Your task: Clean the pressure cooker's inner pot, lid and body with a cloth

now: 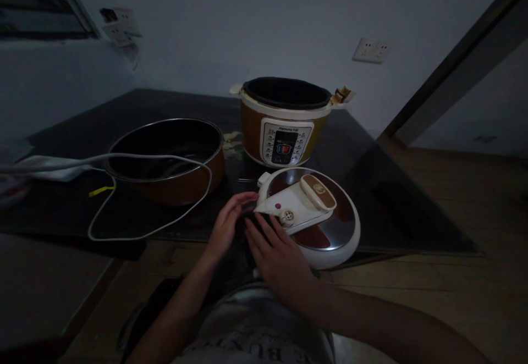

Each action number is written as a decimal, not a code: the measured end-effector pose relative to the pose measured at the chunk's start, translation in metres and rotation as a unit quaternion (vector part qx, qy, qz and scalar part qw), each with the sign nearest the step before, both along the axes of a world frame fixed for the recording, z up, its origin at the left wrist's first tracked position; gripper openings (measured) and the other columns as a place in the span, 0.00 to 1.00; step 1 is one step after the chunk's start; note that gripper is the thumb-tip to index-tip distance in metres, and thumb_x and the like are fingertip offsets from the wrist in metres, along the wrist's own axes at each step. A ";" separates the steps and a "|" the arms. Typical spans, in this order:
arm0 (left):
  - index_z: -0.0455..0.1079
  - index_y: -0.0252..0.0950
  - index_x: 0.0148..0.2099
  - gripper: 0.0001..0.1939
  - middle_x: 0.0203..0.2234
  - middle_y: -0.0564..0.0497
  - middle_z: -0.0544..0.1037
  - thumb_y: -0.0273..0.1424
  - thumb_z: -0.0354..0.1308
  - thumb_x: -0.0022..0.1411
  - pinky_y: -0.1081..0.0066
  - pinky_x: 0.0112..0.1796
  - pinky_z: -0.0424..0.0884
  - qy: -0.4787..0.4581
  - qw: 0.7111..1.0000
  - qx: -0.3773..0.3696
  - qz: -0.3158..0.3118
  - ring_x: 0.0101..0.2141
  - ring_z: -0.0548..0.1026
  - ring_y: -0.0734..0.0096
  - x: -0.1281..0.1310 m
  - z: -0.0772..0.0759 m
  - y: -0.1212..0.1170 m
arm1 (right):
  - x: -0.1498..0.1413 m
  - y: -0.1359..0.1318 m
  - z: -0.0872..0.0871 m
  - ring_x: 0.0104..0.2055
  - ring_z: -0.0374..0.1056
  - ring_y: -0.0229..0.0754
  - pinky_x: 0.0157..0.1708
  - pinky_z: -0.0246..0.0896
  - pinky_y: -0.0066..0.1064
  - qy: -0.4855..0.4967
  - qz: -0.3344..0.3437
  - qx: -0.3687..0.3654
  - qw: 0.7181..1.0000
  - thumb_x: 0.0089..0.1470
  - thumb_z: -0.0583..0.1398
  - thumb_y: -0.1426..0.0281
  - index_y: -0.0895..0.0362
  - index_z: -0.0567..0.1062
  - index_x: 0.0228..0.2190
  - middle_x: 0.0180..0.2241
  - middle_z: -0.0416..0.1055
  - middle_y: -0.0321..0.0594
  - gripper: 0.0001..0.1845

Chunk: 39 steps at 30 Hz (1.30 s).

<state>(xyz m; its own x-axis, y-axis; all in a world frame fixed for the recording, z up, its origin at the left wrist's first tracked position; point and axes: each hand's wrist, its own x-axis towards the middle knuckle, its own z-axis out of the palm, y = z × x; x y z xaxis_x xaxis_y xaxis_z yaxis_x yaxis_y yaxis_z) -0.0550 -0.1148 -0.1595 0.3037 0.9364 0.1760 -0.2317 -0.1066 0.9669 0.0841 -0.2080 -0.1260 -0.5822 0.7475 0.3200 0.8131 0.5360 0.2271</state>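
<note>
A dark, glossy surface (412, 226) stands against a pale wall (289, 28); left hand (225, 225) and right hand (282, 259) are at a round white-and-silver lid (307, 215), grip unclear.

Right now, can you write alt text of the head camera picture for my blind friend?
A person's left hand and right hand are at the near-left edge of a white-rimmed lid on a dark table. Behind the lid stands an open cooker; to the left, a white cable loops in front of a brown pot.
</note>
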 end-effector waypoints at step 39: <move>0.44 0.49 0.69 0.32 0.65 0.47 0.56 0.24 0.46 0.67 0.54 0.60 0.59 0.358 0.872 0.328 0.064 0.64 0.56 0.60 -0.001 -0.029 -0.072 | 0.190 -0.003 -0.036 0.65 0.53 0.45 0.64 0.47 0.46 0.531 -0.256 -0.063 0.805 0.61 0.52 0.58 0.56 0.67 0.57 0.62 0.59 0.49 0.26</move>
